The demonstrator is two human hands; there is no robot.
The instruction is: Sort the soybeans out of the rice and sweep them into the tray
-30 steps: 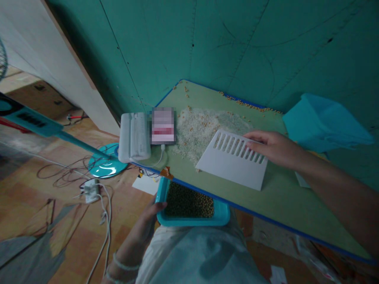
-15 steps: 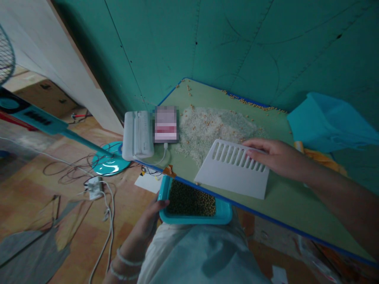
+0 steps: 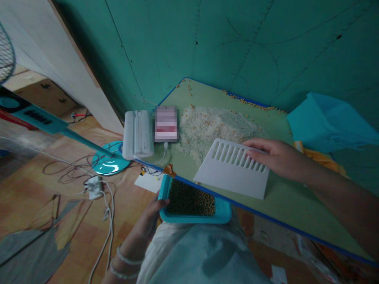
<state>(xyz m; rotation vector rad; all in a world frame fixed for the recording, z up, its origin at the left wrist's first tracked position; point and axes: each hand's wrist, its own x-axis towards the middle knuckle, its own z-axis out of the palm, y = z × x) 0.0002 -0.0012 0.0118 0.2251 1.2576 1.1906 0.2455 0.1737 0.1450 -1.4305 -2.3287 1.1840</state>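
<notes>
My right hand (image 3: 274,157) rests on the slotted upper edge of a white plastic scraper card (image 3: 233,173), gripping it; the card lies flat on the green table (image 3: 284,205) with its lower corner at the table's front edge. Behind the card spreads a pile of white rice mixed with yellow grains (image 3: 213,126). My left hand (image 3: 145,227) grips the left end of a teal tray (image 3: 220,215) filled with dark beans (image 3: 191,203), held just below the table's front edge on my lap.
A phone (image 3: 166,123) with a cable and a white device (image 3: 138,134) lie at the table's left edge. A teal cloth (image 3: 328,122) sits at the right. Yellow grains line the teal wall. Below left stand a fan base (image 3: 108,163) and loose cables on the floor.
The scraper card and my right hand slid a little toward the table's front edge. The tray stayed under the edge in my left hand.
</notes>
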